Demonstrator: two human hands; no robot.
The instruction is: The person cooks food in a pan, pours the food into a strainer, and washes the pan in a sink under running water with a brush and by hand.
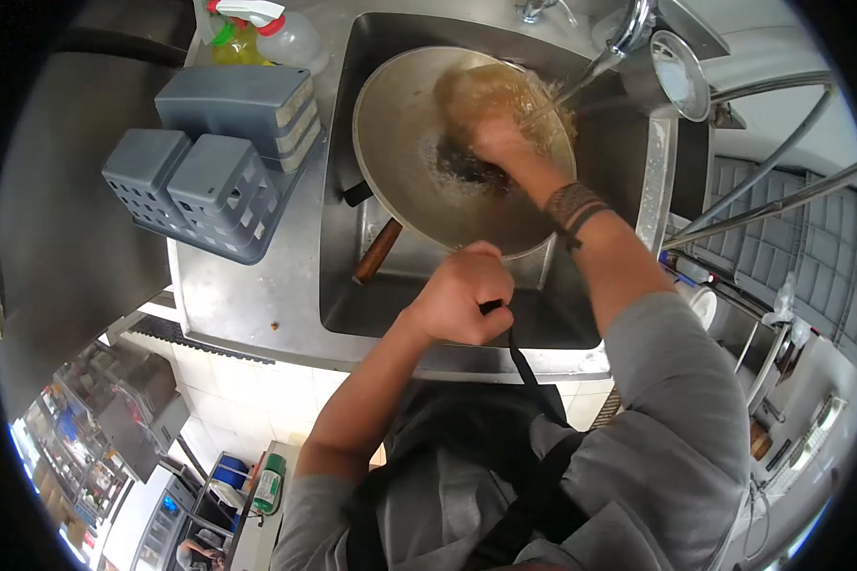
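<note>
A large metal wok (400, 124) lies tilted in the steel sink, with water splashing inside it. My right hand (505, 141) reaches into the wok, closed on a tan scrubbing brush (486, 90) that is smeared by motion, so its exact shape is unclear. At the near rim of the wok, my left hand (462, 293) is closed in a fist and appears to grip the wok's edge; its grip is partly hidden. Water runs from the faucet (628, 33) over the far right side of the wok. A wooden handle (379, 250) sticks out beneath the wok's left side.
Grey plastic baskets (214, 186) stand on the counter left of the sink (338, 285). Spray bottles (286, 36) are behind them. A metal pot (678, 76) is at the upper right, beside metal rails (781, 200). A person's arm (195, 549) shows at lower left.
</note>
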